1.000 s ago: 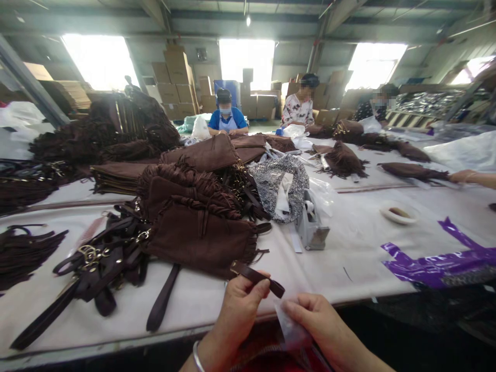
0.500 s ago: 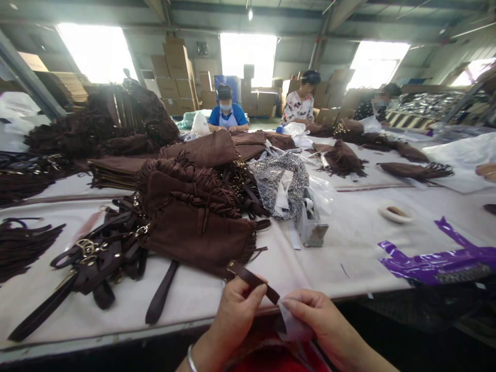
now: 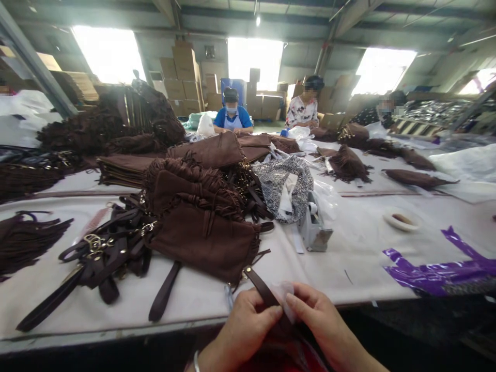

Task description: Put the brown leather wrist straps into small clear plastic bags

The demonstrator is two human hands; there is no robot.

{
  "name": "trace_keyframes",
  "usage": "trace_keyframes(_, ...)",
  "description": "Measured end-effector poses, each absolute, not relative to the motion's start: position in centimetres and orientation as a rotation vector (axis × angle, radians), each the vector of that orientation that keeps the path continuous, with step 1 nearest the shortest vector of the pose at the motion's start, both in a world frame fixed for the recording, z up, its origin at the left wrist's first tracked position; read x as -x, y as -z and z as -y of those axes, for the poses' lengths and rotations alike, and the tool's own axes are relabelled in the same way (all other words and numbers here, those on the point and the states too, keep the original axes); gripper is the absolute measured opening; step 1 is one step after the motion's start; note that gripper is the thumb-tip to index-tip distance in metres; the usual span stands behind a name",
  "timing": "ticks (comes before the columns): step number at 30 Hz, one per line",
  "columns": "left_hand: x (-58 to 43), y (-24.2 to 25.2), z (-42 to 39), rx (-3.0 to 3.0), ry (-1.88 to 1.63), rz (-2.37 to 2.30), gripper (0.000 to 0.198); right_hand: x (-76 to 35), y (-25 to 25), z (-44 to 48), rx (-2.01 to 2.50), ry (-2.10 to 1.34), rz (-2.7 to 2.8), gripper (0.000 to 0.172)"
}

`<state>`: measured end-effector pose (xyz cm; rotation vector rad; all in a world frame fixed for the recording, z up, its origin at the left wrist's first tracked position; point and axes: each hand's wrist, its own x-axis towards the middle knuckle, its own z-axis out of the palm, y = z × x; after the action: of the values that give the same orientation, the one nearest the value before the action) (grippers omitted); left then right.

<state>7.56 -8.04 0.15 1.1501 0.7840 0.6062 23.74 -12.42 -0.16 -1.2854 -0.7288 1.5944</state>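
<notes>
At the table's front edge, my left hand is closed on a dark brown wrist strap, thumb on top. The strap's upper end has a gold stud and reaches toward a brown fringed bag on the table. My right hand pinches a thin, translucent white sheet, which lies against the strap between both hands. The strap's lower part runs down below the hands into shadow. Left of the bag is a heap of dark straps with gold clasps.
A grey tape dispenser stands right of the bags, beside a black-and-white speckled bundle. Farther right lie a tape roll and purple plastic packaging. More brown bags are piled behind. Several people sit across the table.
The white sheet has moved up along the strap, and my right hand has come closer to my left. The strap now extends lower past my left thumb. The view has shifted slightly.
</notes>
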Motion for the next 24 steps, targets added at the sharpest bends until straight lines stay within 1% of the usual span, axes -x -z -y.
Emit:
trace_keyframes(2,-7.5,-0.1,8.1,-1.135,-0.592,-0.770,0.018,-24.1,0.7,12.7,1.336,-1.585,0.756,0.033)
trace_keyframes(7,-7.1,0.5,8.3,-1.080,-0.571,-0.768,0.018,-24.9,2.4,13.1,1.500,-1.445,0.861,0.038)
trace_keyframes(12,-5.9,0.4,7.0,-0.884,-0.807,-0.912,0.022,-25.2,2.2,13.2,1.675,-1.284,1.001,0.039)
trace_keyframes(14,-5.7,0.2,6.6,-0.880,-0.882,-0.985,0.025,-25.0,1.9,13.2,1.700,-1.273,1.025,0.039)
trace_keyframes(17,-6.0,0.0,6.4,-0.932,-0.900,-1.041,0.028,-24.6,1.7,13.2,1.696,-1.286,1.031,0.040)
trace_keyframes(24,-7.1,0.5,6.9,-1.082,-0.907,-1.027,0.023,-24.5,2.2,13.5,1.587,-1.379,0.920,0.043)
